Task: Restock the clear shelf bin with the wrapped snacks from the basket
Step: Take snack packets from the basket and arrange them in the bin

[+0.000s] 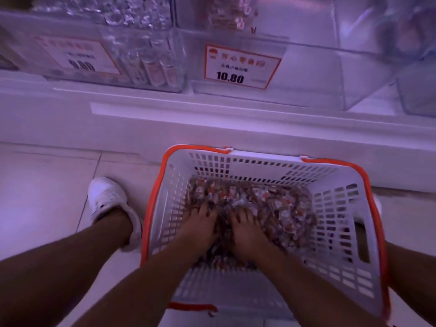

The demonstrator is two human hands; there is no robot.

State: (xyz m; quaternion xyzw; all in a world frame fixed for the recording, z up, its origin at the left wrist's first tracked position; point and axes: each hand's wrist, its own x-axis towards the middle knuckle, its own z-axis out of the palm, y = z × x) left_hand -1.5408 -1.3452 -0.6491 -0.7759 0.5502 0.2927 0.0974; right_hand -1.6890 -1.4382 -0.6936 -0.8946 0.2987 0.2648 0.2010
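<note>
The wrapped snacks (266,204) lie in a loose heap on the bottom of the white basket (339,208) with the orange rim, which stands on the floor in the lower middle of the frame, just in front of the shelf base. Both hands are down in the heap, side by side: the left hand (200,226) toward the basket's left wall, the right hand (247,230) just beside it. The fingers (205,208) of both hands curl down into the pile with their tips buried among the wrappers, so they appear to be gathering a scoop between them; how much each hand actually encloses cannot be seen.

The pieces look small, light and individually sealed in glossy film, so they should slide against one another and spill easily from a loose hold. Single pinches would be slow; cupping a double handful from underneath, palms drawn together, seems the surest hold. They look unlikely to break under mild pressure.

The clear shelf bin (313,74) behind the 10.80 price tag (240,64), in the upper middle of the frame, looks nearly bare.
</note>
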